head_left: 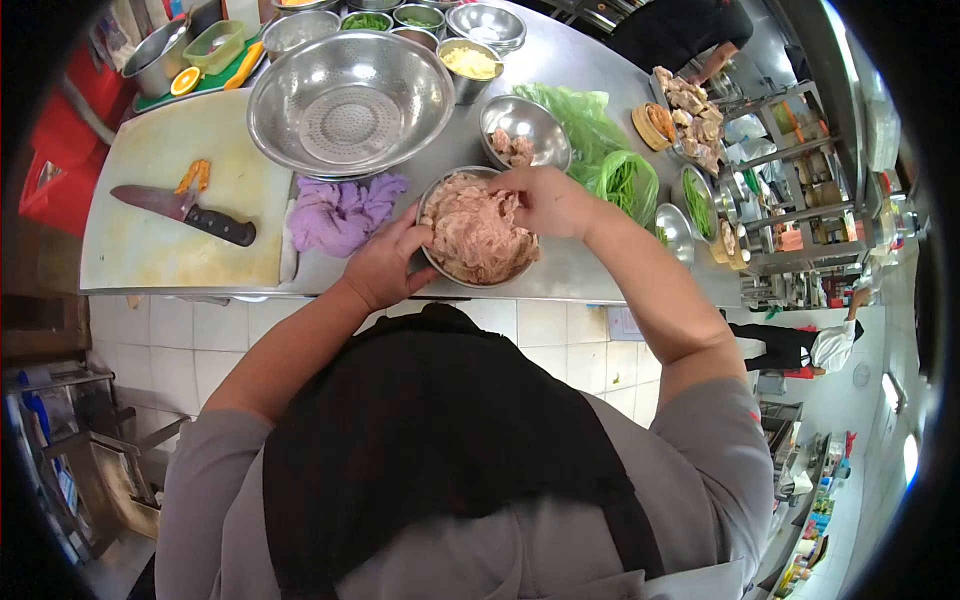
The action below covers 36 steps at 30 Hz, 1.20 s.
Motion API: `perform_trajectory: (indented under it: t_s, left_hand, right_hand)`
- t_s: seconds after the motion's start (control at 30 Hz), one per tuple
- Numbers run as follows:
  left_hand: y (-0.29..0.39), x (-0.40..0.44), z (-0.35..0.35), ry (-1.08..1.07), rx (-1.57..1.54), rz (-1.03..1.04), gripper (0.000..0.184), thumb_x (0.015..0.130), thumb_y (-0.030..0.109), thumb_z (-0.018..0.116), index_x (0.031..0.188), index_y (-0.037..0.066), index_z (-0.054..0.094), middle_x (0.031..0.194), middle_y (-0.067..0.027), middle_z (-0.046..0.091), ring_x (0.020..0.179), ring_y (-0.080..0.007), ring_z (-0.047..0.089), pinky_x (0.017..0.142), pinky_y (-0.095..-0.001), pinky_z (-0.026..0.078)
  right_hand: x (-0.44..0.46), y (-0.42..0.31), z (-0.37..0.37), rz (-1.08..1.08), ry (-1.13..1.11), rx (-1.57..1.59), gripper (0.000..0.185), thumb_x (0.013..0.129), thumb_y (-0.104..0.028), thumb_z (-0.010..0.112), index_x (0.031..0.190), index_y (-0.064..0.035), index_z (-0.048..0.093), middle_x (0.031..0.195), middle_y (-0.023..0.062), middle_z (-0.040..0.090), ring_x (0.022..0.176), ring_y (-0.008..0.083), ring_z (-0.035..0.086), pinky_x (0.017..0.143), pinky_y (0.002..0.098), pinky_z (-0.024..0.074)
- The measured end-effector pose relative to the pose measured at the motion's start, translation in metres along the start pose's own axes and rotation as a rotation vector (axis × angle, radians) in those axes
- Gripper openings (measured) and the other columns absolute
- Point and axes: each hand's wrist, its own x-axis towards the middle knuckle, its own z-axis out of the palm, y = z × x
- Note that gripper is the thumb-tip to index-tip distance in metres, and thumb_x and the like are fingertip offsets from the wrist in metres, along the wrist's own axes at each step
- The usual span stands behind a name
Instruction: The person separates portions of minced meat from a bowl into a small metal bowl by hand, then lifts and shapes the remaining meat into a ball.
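A metal bowl (497, 281) full of pale pink minced meat (470, 232) stands at the table's front edge. My left hand (388, 258) grips its left side, thumb at the rim and fingers around the outside. At the bowl's upper right, my right hand (548, 203) has its fingers curled into the meat; the fingertips are partly hidden. Just behind, a second metal bowl (545, 140) holds a few small lumps of minced meat (512, 148). A crumpled purple cloth (335, 218) lies left of my left hand.
A knife (190, 212) rests on the white cutting board (130, 255). Behind the cloth is a large metal colander (350, 115). Green plastic bags (620, 175) lie to the right, near a tray of meat pieces (692, 115). Another person (680, 35) stands across the table.
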Motion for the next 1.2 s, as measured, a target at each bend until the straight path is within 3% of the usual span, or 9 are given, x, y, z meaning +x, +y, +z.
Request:
perform_trajectory:
  t_s: [0.1, 0.2, 0.4, 0.7, 0.8, 0.9, 1.0, 1.1, 1.2]
  left_hand:
    - [0.000, 0.001, 0.000, 0.015, 0.016, 0.028, 0.051, 0.075, 0.020, 0.086, 0.113, 0.013, 0.053, 0.156, -0.0230, 0.040, 0.124, -0.0451, 0.057, 0.102, -0.0469, 0.050]
    - [0.002, 0.002, -0.002, 0.020, 0.038, 0.066, 0.050, 0.075, 0.022, 0.086, 0.111, 0.012, 0.054, 0.155, -0.0232, 0.041, 0.122, -0.0445, 0.059, 0.100, -0.0462, 0.051]
    - [0.002, 0.002, -0.001, 0.040, 0.061, 0.077, 0.049, 0.075, 0.025, 0.085, 0.112, 0.012, 0.055, 0.154, -0.0227, 0.043, 0.120, -0.0435, 0.060, 0.100, -0.0462, 0.051]
    - [-0.001, 0.002, -0.001, -0.003, 0.014, 0.053, 0.049, 0.078, 0.026, 0.085, 0.113, 0.011, 0.054, 0.154, -0.0235, 0.043, 0.127, -0.0447, 0.055, 0.104, -0.0450, 0.048]
    - [-0.002, 0.003, 0.001, 0.036, 0.033, 0.177, 0.057, 0.074, 0.027, 0.087, 0.117, 0.015, 0.052, 0.153, -0.0205, 0.044, 0.121, -0.0424, 0.059, 0.101, -0.0467, 0.050]
    - [-0.004, 0.001, 0.004, 0.011, 0.043, 0.143, 0.059, 0.073, 0.026, 0.087, 0.118, 0.015, 0.051, 0.153, -0.0200, 0.044, 0.121, -0.0428, 0.059, 0.101, -0.0463, 0.050]
    - [-0.005, 0.003, 0.004, -0.062, 0.004, 0.058, 0.059, 0.072, 0.025, 0.088, 0.117, 0.015, 0.051, 0.153, -0.0201, 0.044, 0.121, -0.0429, 0.059, 0.101, -0.0464, 0.050]
    - [-0.001, 0.004, 0.002, -0.073, 0.034, 0.078, 0.058, 0.071, 0.025, 0.088, 0.115, 0.014, 0.052, 0.154, -0.0201, 0.044, 0.120, -0.0430, 0.059, 0.101, -0.0463, 0.050]
    - [0.004, 0.007, -0.001, -0.077, 0.029, 0.121, 0.057, 0.070, 0.026, 0.089, 0.113, 0.013, 0.054, 0.154, -0.0201, 0.044, 0.121, -0.0425, 0.059, 0.101, -0.0457, 0.050]
  right_hand:
    - [0.007, 0.006, -0.007, -0.061, -0.139, -0.183, 0.043, 0.074, 0.001, 0.067, 0.117, -0.0032, 0.071, 0.105, 0.0172, 0.071, 0.090, 0.0308, 0.069, 0.082, 0.0377, 0.0557]
    - [0.008, 0.008, -0.007, -0.026, -0.207, -0.145, 0.042, 0.074, 0.000, 0.065, 0.115, -0.0031, 0.071, 0.104, 0.0188, 0.070, 0.092, 0.0338, 0.069, 0.083, 0.0396, 0.0557]
    - [0.013, 0.012, 0.003, 0.049, -0.212, -0.054, 0.041, 0.072, -0.002, 0.068, 0.113, -0.0012, 0.071, 0.104, 0.0188, 0.070, 0.090, 0.0325, 0.069, 0.081, 0.0380, 0.0559]
    - [0.003, 0.017, 0.013, 0.232, -0.144, 0.186, 0.035, 0.074, -0.002, 0.069, 0.109, 0.0018, 0.069, 0.095, 0.0094, 0.069, 0.083, 0.0163, 0.062, 0.076, 0.0316, 0.0532]
    - [-0.014, 0.016, 0.011, 0.183, -0.095, 0.252, 0.037, 0.073, -0.011, 0.073, 0.109, -0.0015, 0.071, 0.099, 0.0159, 0.071, 0.084, 0.0219, 0.068, 0.078, 0.0340, 0.0552]
    - [-0.022, 0.011, 0.008, 0.184, -0.106, 0.253, 0.036, 0.073, -0.010, 0.072, 0.109, -0.0022, 0.072, 0.101, 0.0162, 0.071, 0.082, 0.0271, 0.069, 0.078, 0.0353, 0.0555]
    - [-0.021, 0.005, 0.003, -0.002, -0.060, -0.010, 0.036, 0.073, -0.007, 0.071, 0.110, -0.0027, 0.071, 0.101, 0.0179, 0.072, 0.084, 0.0327, 0.069, 0.078, 0.0375, 0.0559]
    - [-0.015, 0.006, -0.008, 0.054, -0.246, -0.009, 0.039, 0.074, -0.007, 0.070, 0.113, -0.0050, 0.071, 0.100, 0.0197, 0.072, 0.089, 0.0356, 0.069, 0.080, 0.0406, 0.0558]
    - [-0.019, 0.003, -0.005, 0.116, -0.249, 0.039, 0.039, 0.075, -0.009, 0.071, 0.114, -0.0070, 0.071, 0.094, 0.0195, 0.072, 0.090, 0.0353, 0.070, 0.080, 0.0438, 0.0553]
